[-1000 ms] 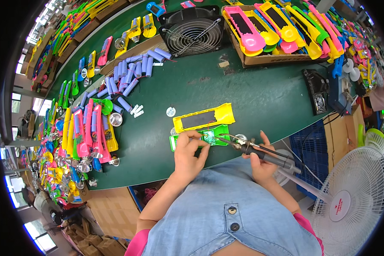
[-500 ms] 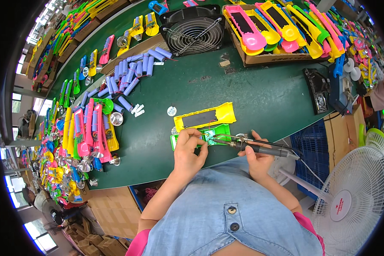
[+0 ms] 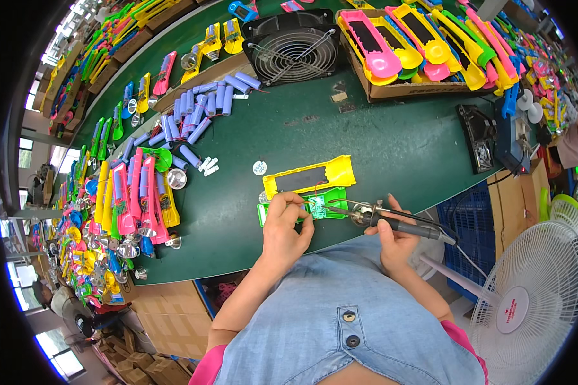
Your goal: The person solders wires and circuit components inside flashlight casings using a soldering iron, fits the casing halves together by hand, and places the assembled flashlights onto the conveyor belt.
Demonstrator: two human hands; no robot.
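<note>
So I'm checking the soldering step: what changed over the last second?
The right hand lowered the soldering iron from a steeper tilt to nearly level, its tip now reaching left over the green casing. The left hand stayed pinched at that casing's left part. The yellow casing behind it, the loose blue cells and the black fan did not move.

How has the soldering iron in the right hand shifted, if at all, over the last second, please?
Yes. The soldering iron has levelled out, its tip swinging left over the green casing below the unmoved yellow casing.
</note>
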